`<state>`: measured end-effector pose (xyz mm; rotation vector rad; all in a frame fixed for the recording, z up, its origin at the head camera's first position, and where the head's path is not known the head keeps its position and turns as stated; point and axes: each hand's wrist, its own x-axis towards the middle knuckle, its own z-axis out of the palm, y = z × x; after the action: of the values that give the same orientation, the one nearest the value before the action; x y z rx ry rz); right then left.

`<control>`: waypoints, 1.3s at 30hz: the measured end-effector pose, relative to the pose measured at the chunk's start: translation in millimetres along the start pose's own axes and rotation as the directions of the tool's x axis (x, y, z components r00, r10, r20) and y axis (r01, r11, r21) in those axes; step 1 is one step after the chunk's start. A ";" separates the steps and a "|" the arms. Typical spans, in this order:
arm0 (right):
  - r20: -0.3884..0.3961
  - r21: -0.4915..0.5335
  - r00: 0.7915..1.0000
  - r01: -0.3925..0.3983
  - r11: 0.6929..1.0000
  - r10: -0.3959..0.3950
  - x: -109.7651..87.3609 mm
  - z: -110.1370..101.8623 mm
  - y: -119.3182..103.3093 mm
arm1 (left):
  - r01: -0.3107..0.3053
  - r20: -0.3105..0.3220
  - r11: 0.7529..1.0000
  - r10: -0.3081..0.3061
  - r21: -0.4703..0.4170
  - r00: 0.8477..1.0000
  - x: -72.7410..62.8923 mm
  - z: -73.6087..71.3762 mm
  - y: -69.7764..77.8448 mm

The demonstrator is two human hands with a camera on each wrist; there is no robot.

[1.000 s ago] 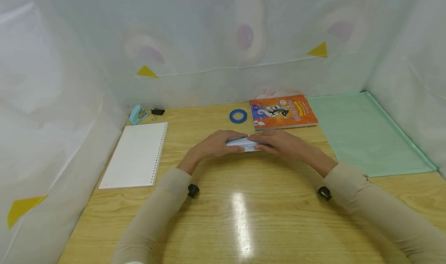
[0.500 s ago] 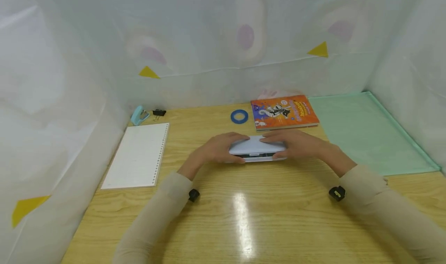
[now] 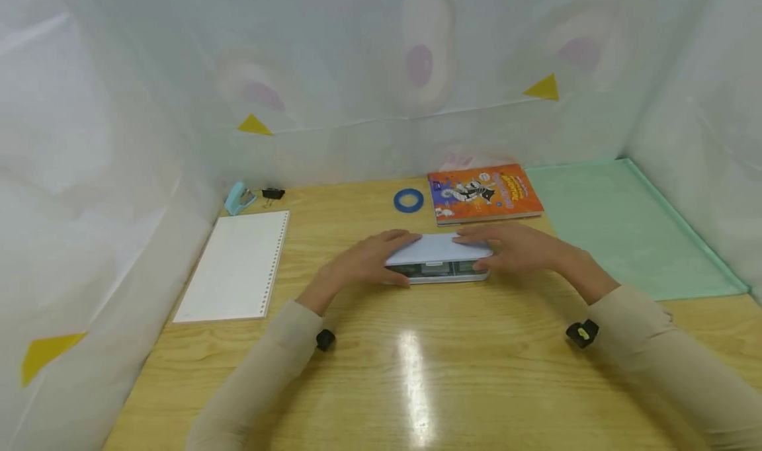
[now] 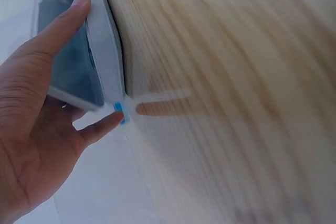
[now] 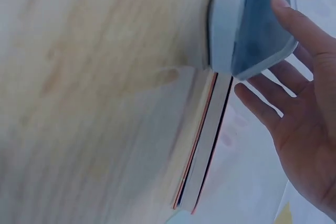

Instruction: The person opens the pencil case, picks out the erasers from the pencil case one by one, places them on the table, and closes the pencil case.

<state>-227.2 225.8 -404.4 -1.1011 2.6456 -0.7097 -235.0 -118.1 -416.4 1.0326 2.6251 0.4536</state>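
A long white pencil case stands at the middle of the table, its latch side facing me. Through the front, under the pale lid, a dark see-through band shows compartments inside. My left hand holds the left end, fingers over the lid and thumb low on the front. At the other end my right hand has its fingers over the lid's top and its thumb against the front. In the left wrist view the thumb lies across the case's tinted wall. The right wrist view shows the right thumb on the matching wall.
Behind the case lie a blue tape roll and an orange book. A spiral-edged notepad, a light-blue stapler and a black binder clip are on the left. A green glass-like sheet covers the right back corner.
The case has come nearer and turned so its front and lid show more. My right hand has slid rightward along it, and my hands are now wider apart.
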 end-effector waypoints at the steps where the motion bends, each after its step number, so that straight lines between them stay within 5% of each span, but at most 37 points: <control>1: -0.008 0.026 1.000 -0.020 0.999 0.020 -1.9 -3.3 0.4 | 0.015 0.000 0.999 -0.015 -0.034 1.000 -3.5 -0.8 -3.6; 6: -0.109 0.143 0.983 -0.131 0.981 0.147 -11.3 -20.6 4.3 | 0.099 -0.033 0.981 -0.106 -0.167 0.994 -20.2 -5.3 -22.4; 14: -0.304 0.337 0.900 -0.207 0.919 0.314 -1.2 -25.7 23.7 | 0.128 -0.137 0.978 -0.151 -0.164 0.979 -26.6 -9.1 -26.5; 20: -0.312 0.431 0.864 -0.243 0.869 0.396 10.4 -17.1 35.5 | 0.130 -0.067 0.968 -0.147 -0.213 0.987 -18.6 -9.4 -15.0; 26: -0.281 0.360 0.876 -0.282 0.889 0.392 16.1 -10.6 33.1 | 0.138 0.019 0.971 -0.137 -0.194 0.990 -11.5 -6.7 -15.2; 32: -0.300 0.281 0.877 -0.294 0.914 0.375 9.2 -4.4 18.2 | 0.156 0.090 0.945 -0.135 -0.288 0.987 -12.0 -3.4 -26.6; 39: -0.255 0.231 0.939 -0.173 0.957 0.232 11.8 9.3 -0.7 | 0.156 0.151 0.931 -0.111 -0.330 0.982 -14.3 -5.1 -39.8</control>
<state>-231.9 213.7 -412.0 -0.7026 2.7773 -1.1375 -251.0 -156.7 -425.1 0.7394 2.3702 0.7504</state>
